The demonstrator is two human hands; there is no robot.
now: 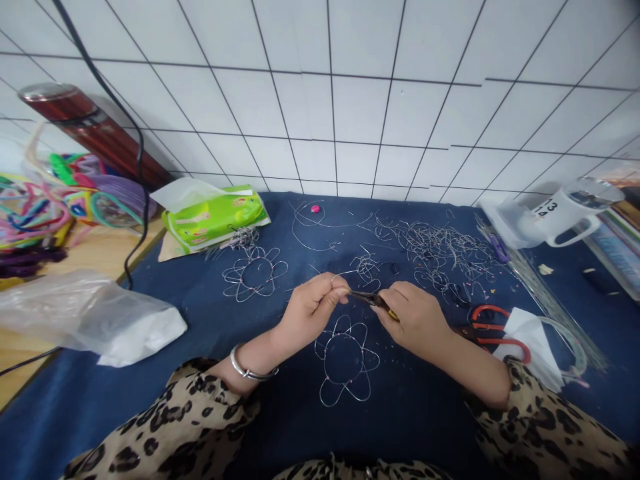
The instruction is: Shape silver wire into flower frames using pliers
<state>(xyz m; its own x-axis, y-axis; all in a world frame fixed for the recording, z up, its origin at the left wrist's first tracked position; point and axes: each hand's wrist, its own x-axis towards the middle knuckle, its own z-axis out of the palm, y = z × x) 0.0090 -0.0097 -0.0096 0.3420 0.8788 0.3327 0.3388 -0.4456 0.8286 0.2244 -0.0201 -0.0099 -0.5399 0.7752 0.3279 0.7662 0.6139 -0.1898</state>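
My right hand is closed around a pair of pliers whose dark jaws point left. In a pinch, my left hand grips a thin wire close to the jaw tips. Just below both hands lies a flower-shaped wire frame with looped petals and small beads on its ring. Another wire flower rests to the left of my left hand. Fingers hide where the wire meets the jaws.
Tangled wire scraps spread over the blue cloth at the back right. Red-handled scissors, a bundle of straight wires and a white mug are to the right. A green tissue pack, plastic bag and red flask stand left.
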